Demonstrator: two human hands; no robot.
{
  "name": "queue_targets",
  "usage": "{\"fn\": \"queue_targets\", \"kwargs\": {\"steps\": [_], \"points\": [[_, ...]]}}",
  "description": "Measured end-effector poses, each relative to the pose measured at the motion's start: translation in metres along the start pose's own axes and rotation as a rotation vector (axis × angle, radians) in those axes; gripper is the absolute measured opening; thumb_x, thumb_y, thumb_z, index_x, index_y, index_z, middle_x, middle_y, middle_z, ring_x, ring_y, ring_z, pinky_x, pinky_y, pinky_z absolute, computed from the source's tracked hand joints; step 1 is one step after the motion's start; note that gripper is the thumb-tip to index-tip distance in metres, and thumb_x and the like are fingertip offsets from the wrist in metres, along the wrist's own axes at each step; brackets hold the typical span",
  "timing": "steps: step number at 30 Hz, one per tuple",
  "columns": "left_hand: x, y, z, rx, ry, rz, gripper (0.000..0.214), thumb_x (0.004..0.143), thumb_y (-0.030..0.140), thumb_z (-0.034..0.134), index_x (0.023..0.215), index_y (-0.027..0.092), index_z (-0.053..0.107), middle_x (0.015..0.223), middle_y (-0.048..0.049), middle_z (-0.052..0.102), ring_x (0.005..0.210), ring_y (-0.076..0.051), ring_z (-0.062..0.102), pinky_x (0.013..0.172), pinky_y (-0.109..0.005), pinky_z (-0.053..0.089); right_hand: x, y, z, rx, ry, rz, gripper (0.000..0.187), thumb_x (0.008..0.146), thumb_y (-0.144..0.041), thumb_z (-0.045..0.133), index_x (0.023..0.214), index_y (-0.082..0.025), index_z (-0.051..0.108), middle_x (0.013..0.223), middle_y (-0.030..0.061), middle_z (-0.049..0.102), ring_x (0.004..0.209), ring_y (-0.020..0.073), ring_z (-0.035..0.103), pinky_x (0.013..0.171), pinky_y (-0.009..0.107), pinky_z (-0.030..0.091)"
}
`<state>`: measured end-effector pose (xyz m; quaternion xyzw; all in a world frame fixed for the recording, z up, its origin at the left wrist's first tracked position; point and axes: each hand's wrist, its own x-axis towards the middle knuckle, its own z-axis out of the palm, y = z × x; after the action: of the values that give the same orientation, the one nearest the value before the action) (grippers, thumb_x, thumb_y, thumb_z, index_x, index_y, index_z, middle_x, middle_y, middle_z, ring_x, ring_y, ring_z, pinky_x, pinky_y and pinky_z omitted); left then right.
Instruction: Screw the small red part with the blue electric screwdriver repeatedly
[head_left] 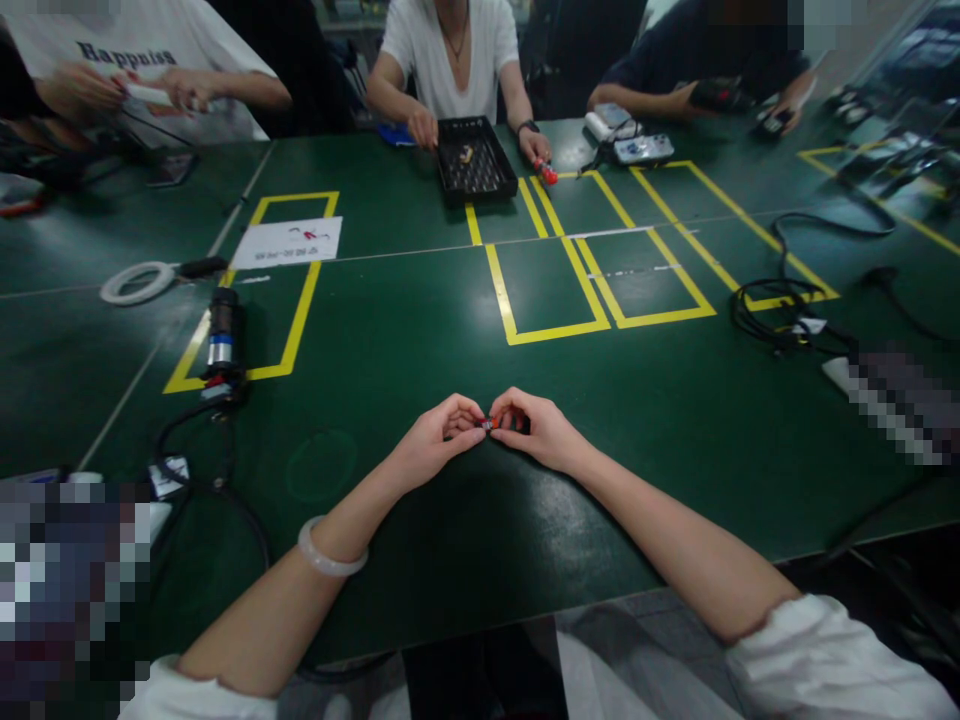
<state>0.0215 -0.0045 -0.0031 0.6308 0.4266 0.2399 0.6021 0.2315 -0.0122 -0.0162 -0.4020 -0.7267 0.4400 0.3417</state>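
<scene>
My left hand (435,440) and my right hand (536,430) meet over the green table (420,330) near its front edge. Both are pinched on one small red and grey part (490,424) held between their fingertips. The part is too small to name. A pale bangle (330,552) sits on my left wrist.
A black tray (475,160) lies at the far side before a person in white. Yellow tape outlines (592,270) mark the table. A cylindrical tool (222,340) with a cable lies left, a white ring (139,282) beyond it. Black cables (780,310) coil at right.
</scene>
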Motion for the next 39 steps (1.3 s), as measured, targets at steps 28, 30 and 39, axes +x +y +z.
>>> {"fn": "queue_targets", "kwargs": {"steps": [28,30,39], "points": [[-0.0014,0.0008,0.0017,0.002,0.048,-0.008,0.03,0.082,0.038,0.067,0.098,0.016,0.057,0.091,-0.004,0.062,0.083,-0.014,0.06,0.076,-0.027,0.047,-0.0016,-0.0023,0.0018,-0.016,-0.001,-0.03,0.008,0.088,-0.023,0.062,0.094,-0.019,0.06,0.084,0.0003,0.062,0.074,0.0129,0.058,0.068,0.025,0.044],[-0.0011,0.0002,0.0018,-0.01,0.054,-0.012,0.029,0.082,0.039,0.067,0.097,0.015,0.057,0.089,-0.0039,0.062,0.081,-0.014,0.06,0.074,-0.027,0.047,-0.0016,-0.0022,0.0013,-0.046,0.0,-0.059,0.008,0.087,-0.022,0.062,0.095,-0.02,0.06,0.088,0.0014,0.062,0.077,0.0137,0.058,0.071,0.026,0.045],[-0.0008,-0.0054,0.0017,-0.018,0.032,-0.002,0.03,0.08,0.036,0.069,0.097,0.015,0.056,0.093,-0.0046,0.063,0.084,-0.014,0.061,0.075,-0.026,0.047,-0.0025,0.0019,0.0032,-0.144,-0.004,-0.084,0.015,0.086,-0.016,0.061,0.101,-0.02,0.059,0.093,0.0026,0.063,0.081,0.0148,0.058,0.073,0.027,0.045]]}}
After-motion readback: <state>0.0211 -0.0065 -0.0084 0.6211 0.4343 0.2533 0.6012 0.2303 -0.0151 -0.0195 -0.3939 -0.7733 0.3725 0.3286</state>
